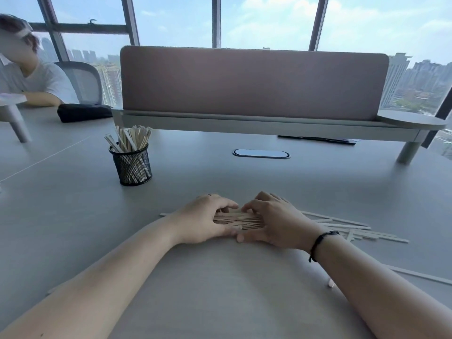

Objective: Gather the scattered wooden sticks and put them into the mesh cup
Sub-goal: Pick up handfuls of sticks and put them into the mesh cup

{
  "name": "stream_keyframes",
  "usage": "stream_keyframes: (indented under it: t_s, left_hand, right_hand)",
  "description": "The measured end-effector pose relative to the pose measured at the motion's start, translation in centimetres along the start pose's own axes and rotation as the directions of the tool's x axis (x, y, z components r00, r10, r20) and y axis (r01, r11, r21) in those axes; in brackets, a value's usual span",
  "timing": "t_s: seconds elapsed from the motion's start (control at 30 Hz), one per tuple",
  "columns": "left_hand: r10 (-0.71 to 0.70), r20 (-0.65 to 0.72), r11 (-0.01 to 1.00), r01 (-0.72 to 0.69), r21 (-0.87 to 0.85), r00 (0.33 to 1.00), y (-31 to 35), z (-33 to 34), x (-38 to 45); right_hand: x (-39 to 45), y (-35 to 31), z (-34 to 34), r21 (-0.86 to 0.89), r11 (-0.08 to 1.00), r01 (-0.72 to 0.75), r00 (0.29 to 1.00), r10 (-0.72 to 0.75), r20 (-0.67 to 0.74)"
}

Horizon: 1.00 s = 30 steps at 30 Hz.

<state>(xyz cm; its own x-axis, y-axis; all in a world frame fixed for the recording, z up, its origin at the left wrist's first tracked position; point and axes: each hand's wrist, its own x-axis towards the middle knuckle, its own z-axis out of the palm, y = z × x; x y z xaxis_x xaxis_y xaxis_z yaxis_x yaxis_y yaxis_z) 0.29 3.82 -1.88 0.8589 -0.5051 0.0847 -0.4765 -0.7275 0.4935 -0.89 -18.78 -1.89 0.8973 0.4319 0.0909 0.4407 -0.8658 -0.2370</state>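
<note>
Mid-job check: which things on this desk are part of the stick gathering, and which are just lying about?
Job: left hand and right hand cupped around a stick bundle; loose sticks; mesh cup, already holding sticks.
Lying about: black pouch, desk divider, cable grommet.

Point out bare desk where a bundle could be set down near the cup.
Bare grey desk lies between the black mesh cup and the oval cable grommet, and in front of the cup up to the left hand. Crowded: loose wooden sticks fan out beside the right hand.
</note>
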Motion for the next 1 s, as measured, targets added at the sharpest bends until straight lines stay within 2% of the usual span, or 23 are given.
stream_keyframes:
  t_s: [0.2,0.43,0.63,0.73,0.9,1.0]
  left_hand:
    - [-0.002,0.006,1.000,0.002,0.010,1.000,0.1,0.3,-0.1]
    - [-0.006,-0.029,0.999,0.008,0.052,1.000,-0.5,0.4,0.0]
    - [0.066,-0.044,0.975,-0.055,0.214,0.997,-0.1,0.0,0.0]
    - [0.101,-0.085,0.935,-0.065,0.348,0.991,0.3,-0.1,-0.1]
    - [0.146,-0.167,0.927,-0.076,0.368,0.975,0.1,-0.3,-0.2]
    - [0.180,-0.198,0.920,-0.094,0.382,0.963,0.5,-0.4,-0.3]
  right_hand:
    - [0.2,-0.5,0.3,-0.014,1.000,0.020,0.997,-0.021,-0.068]
    - [0.4,-0.8,0.0,-0.073,0.997,-0.005,0.998,0.001,-0.056]
    - [0.2,-0.6,-0.2,-0.172,0.981,0.087,0.982,-0.114,-0.151]
    - [0.2,-0.5,-0.4,-0.219,0.967,0.131,0.962,-0.177,-0.208]
    - [0.3,-0.5,-0.4,-0.248,0.958,0.143,0.937,-0.212,-0.277]
    - [0.3,-0.9,-0.5,-0.253,0.961,0.110,0.957,-0.171,-0.233]
